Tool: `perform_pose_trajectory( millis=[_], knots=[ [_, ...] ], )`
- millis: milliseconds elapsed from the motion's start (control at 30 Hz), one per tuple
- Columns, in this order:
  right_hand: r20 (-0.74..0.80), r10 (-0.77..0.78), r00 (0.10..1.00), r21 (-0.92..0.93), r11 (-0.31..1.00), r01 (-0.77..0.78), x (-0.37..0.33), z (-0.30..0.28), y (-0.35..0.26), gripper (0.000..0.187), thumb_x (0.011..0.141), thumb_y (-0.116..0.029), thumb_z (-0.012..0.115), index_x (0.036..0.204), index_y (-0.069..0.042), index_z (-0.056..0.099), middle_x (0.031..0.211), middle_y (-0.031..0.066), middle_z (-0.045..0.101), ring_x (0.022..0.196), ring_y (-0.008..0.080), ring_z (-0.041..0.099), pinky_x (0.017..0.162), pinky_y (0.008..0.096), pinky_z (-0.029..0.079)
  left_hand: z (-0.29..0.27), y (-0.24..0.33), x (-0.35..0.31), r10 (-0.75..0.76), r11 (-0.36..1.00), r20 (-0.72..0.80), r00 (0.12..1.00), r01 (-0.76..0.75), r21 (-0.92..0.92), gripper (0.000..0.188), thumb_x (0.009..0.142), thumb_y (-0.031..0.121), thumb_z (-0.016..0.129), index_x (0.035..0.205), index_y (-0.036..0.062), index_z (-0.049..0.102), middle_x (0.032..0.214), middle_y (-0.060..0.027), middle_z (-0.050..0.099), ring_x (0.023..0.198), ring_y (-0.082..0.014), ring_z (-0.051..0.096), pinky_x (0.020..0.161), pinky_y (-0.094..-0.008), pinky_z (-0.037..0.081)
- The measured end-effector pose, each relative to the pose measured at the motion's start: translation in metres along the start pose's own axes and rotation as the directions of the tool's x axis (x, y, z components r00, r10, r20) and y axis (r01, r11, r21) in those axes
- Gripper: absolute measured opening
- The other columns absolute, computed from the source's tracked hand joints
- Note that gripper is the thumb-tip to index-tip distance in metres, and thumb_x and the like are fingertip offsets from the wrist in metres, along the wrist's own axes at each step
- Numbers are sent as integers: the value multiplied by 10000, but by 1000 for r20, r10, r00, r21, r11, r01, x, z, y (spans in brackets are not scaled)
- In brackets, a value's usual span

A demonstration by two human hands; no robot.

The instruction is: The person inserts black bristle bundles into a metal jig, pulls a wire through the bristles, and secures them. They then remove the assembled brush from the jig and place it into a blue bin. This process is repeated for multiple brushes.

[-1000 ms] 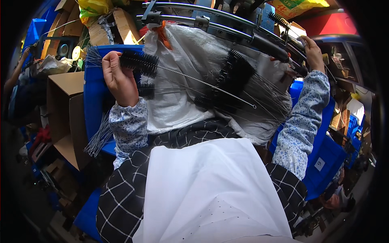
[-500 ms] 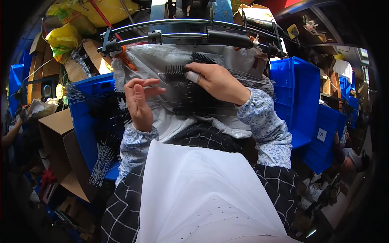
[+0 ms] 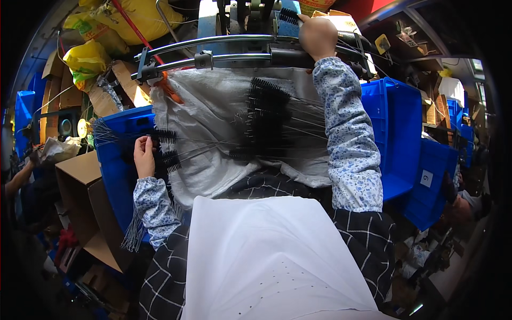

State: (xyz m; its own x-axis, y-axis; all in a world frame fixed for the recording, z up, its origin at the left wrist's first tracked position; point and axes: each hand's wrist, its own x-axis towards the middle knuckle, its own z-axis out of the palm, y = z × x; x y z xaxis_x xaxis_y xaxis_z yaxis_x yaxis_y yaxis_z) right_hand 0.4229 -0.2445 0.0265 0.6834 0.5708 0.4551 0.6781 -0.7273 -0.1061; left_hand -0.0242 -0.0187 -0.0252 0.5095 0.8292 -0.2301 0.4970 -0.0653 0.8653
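My right hand (image 3: 318, 38) is stretched out over the metal bars to the machine and closed; a black twisted-wire brush (image 3: 288, 16) sticks out from its fingertips to the left. My left hand (image 3: 144, 154) is low on the left at the blue crate, thumb and fingers pinched at the end of another black bristle brush (image 3: 164, 136). Just below that lies one more brush (image 3: 170, 160). A thick pile of black brushes (image 3: 265, 120) rests on the white woven sheet (image 3: 208, 112) over my lap, their wire stems pointing right.
Two metal bars (image 3: 240, 56) cross in front of the blue machine (image 3: 213, 21). A blue crate (image 3: 109, 160) with wire stems stands left, beside an open cardboard box (image 3: 80, 208). Blue crates (image 3: 392, 138) stand right. Yellow sacks (image 3: 88, 58) lie far left. Other people's arms show at both edges.
My right hand has moved from above the pile up and away to the machine with a brush. My left hand has moved left and down to the brushes at the crate and closed.
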Motion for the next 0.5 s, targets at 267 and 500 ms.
perform_pose_trajectory(
  millis=[267,500],
  knots=[
    [28,32,999,87,996,-35,-1,7,4,246,811,-292,482,1016,-230,604,852,27,618,843,239,526,787,390,371,4,5,11,2,1000,-69,998,-3,-24,166,861,229,503,901,74,548,766,29,534,644,-47,470,591,-175,362],
    [80,0,997,7,1000,0,7,14,2,266,812,-260,472,1055,-262,580,978,8,583,1015,220,426,841,447,306,-4,55,-4,44,928,-173,984,-105,-358,145,879,193,469,901,51,489,769,-4,530,660,-69,506,607,-201,423]
  ],
)
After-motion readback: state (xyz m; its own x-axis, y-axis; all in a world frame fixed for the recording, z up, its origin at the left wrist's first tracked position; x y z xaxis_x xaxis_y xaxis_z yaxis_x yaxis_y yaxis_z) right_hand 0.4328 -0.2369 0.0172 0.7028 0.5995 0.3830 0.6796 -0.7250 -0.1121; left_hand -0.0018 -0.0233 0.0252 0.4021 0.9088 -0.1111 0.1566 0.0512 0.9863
